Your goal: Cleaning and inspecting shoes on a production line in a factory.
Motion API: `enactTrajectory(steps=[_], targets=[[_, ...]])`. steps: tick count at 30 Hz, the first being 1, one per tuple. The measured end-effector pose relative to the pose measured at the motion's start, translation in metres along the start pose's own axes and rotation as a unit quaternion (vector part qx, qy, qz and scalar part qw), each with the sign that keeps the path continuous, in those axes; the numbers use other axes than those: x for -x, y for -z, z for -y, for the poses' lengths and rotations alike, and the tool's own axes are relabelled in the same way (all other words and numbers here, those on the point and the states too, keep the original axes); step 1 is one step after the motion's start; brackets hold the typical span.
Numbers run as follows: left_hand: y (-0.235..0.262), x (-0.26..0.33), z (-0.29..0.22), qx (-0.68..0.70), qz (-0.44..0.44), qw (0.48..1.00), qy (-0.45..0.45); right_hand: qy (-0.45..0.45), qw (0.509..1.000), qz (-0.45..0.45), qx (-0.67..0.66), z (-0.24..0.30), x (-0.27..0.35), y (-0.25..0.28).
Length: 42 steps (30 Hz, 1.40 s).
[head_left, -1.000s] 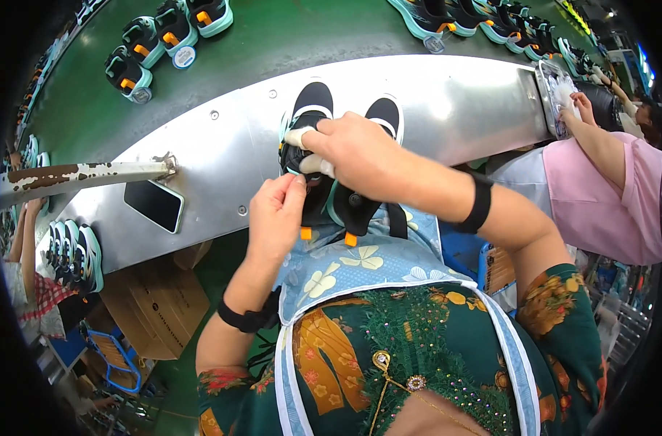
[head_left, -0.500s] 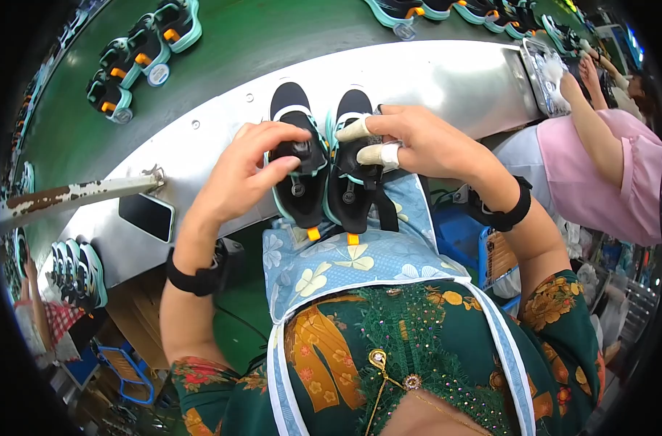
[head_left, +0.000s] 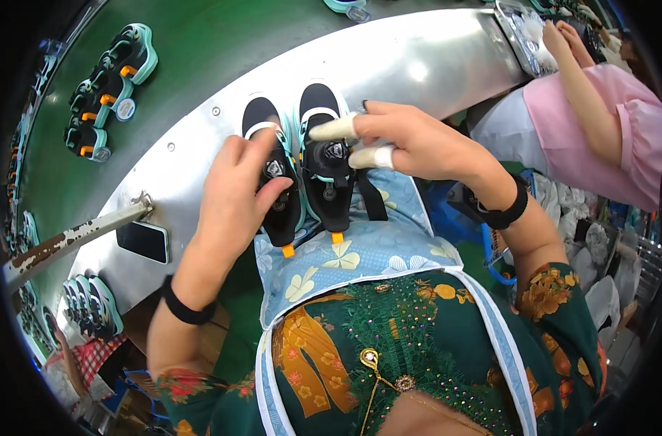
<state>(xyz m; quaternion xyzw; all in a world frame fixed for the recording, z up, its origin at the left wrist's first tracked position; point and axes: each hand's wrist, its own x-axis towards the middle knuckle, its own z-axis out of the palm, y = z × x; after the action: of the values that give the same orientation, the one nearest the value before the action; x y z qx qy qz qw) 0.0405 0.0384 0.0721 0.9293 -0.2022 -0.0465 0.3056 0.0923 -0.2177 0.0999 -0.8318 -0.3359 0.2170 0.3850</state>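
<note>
Two black sneakers with mint-green soles and orange heel tabs lie side by side, toes pointing away from me. Above the left sneaker (head_left: pixel 260 112) is my left hand (head_left: pixel 233 178), thumb and index finger apart around its round tongue dial; the index finger is blurred. At the right sneaker (head_left: pixel 319 98), my right hand (head_left: pixel 411 142) stretches out its index finger and thumb, both in pale finger covers, beside the tongue dial. The fingertips seem to touch that shoe's upper. The heels overhang the metal ledge (head_left: pixel 389 58) toward my blue floral apron (head_left: pixel 338 261).
A green conveyor surface (head_left: pixel 222 43) beyond the ledge carries a row of similar sneakers (head_left: pixel 102 98). On the ledge lie a phone (head_left: pixel 143 241) and a chipped metal bar (head_left: pixel 76 243). A co-worker in pink (head_left: pixel 578 120) sits at right near a clear tray (head_left: pixel 523 40).
My left hand has shifted up along the left sneaker, uncovering its dial. The right fingers have moved outward from the right dial. Sneakers on the green surface have shifted left in view.
</note>
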Motion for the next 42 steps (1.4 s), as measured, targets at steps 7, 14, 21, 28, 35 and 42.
enactTrajectory(steps=[7,14,21,28,35,42], targets=[[-0.005,0.011,0.013,0.167,-0.084,0.980,0.070,0.047,0.955,-0.153,0.251,-0.002,0.000,-0.042],[0.003,-0.004,0.008,0.134,0.038,0.988,0.067,0.027,0.987,-0.123,0.097,0.002,-0.002,-0.048],[-0.012,0.012,0.048,0.582,0.044,0.798,0.153,-0.032,0.998,-0.048,-0.004,0.010,-0.006,-0.027],[-0.010,0.038,0.026,0.343,-0.154,0.916,0.144,0.041,0.990,-0.066,0.119,0.027,-0.013,-0.033],[-0.030,0.064,0.017,0.381,-0.086,0.907,0.157,0.145,0.975,0.029,0.166,0.033,-0.057,-0.060],[-0.006,0.033,0.007,0.332,-0.106,0.927,0.138,-0.024,0.998,-0.063,-0.013,0.025,-0.017,-0.001]])
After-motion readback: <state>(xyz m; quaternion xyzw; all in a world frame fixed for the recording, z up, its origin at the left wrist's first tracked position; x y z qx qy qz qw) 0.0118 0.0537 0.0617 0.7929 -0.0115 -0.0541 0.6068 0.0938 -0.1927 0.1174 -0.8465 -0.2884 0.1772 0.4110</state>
